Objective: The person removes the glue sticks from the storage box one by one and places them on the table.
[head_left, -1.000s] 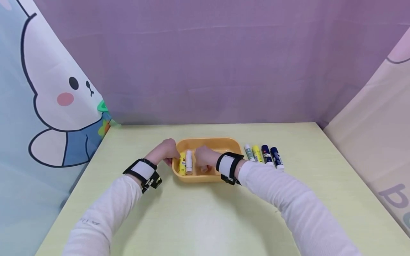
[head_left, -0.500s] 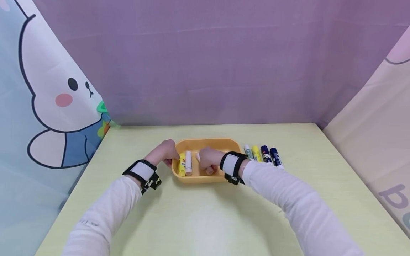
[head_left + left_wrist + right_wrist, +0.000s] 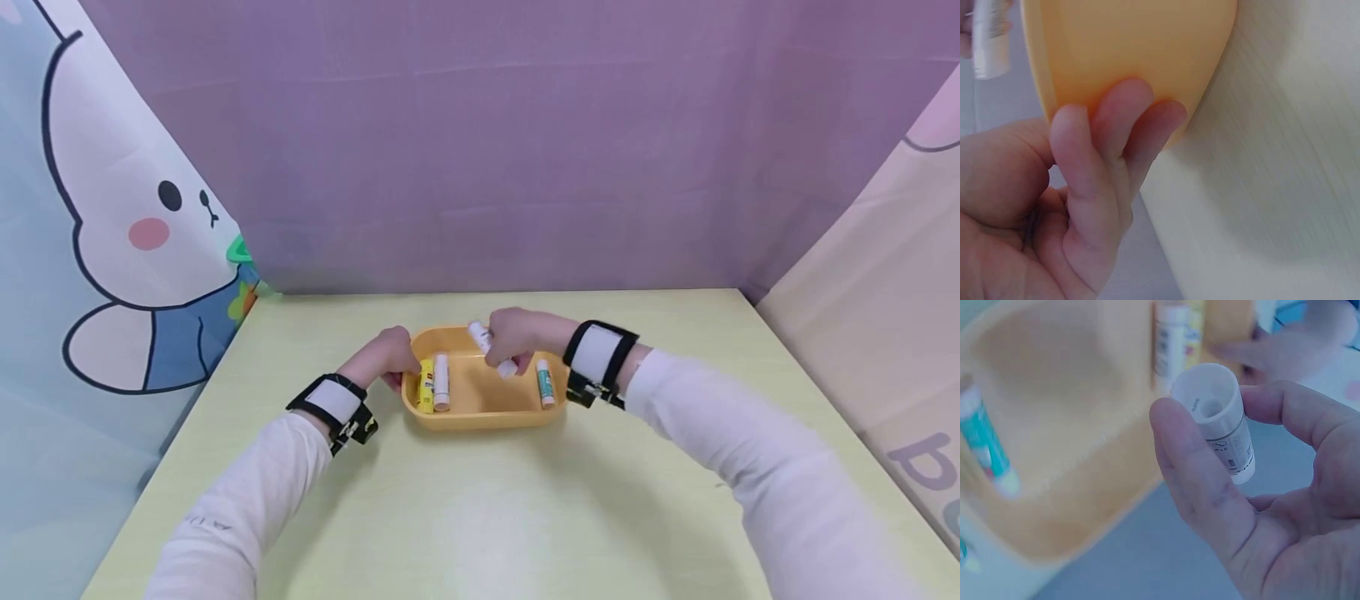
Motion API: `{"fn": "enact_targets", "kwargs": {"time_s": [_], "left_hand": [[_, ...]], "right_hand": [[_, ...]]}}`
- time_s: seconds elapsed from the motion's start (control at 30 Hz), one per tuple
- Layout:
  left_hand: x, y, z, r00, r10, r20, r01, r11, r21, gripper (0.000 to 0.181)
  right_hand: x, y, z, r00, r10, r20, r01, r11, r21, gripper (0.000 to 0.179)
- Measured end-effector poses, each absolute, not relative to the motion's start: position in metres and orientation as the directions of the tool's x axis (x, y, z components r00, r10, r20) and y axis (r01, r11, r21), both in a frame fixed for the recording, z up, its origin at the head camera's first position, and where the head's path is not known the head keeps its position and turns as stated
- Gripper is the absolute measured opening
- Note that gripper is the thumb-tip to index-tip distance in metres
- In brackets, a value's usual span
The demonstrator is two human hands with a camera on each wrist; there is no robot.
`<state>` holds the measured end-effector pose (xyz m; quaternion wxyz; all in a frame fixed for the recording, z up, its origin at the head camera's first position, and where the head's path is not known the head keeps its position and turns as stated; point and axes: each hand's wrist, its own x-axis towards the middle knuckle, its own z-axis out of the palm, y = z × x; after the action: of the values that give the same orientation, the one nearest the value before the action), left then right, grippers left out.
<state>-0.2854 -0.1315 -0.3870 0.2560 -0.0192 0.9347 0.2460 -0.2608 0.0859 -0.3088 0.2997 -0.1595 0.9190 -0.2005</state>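
Note:
An orange-yellow tray sits on the table, its left end gripped by my left hand. The left wrist view has the fingers against the outside wall, with the thumb at the rim. Above the tray my right hand holds a white glue stick between thumb and fingers, tilted, its hollow base towards the wrist camera. Inside the tray, a yellow glue stick and a white glue stick lie side by side at the left. A teal-and-white glue stick lies at the right end.
Part of another teal-and-white stick shows outside the tray in the right wrist view. The right sleeve covers the table to the right of the tray. A purple cloth hangs behind the table, with printed cloths at both sides.
My right hand has lifted the white glue stick up and right from the tray's floor. The teal stick now shows; the row beside the tray is hidden. My left hand stays put.

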Motion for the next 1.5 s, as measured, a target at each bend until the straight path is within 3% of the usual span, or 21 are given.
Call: {"fn": "enact_targets", "kwargs": {"time_s": [0.27,0.6,1.1,1.5], "left_hand": [[-0.286,-0.133,-0.387,-0.869,0.082,-0.488,-0.165,0.882,0.442,0.032],[-0.286,-0.134,-0.39,-0.873,0.103,-0.477,-0.146,0.878,0.456,0.031],[-0.284,-0.132,-0.387,-0.873,0.101,-0.478,-0.144,0.882,0.449,0.034],[-0.284,-0.131,-0.387,-0.872,0.101,-0.479,-0.147,0.88,0.452,0.03]], "right_hand": [[-0.272,0.125,-0.269,-0.851,-0.36,-0.382,-0.149,0.863,-0.482,0.036],[-0.28,0.192,-0.271,-0.915,-0.228,-0.333,-0.028,0.859,-0.511,0.057],[-0.275,0.277,-0.313,-0.93,-0.074,-0.361,0.103,0.888,-0.448,0.057],[-0.269,0.313,-0.355,-0.905,-0.027,-0.424,0.148,0.916,-0.374,0.032]]}}
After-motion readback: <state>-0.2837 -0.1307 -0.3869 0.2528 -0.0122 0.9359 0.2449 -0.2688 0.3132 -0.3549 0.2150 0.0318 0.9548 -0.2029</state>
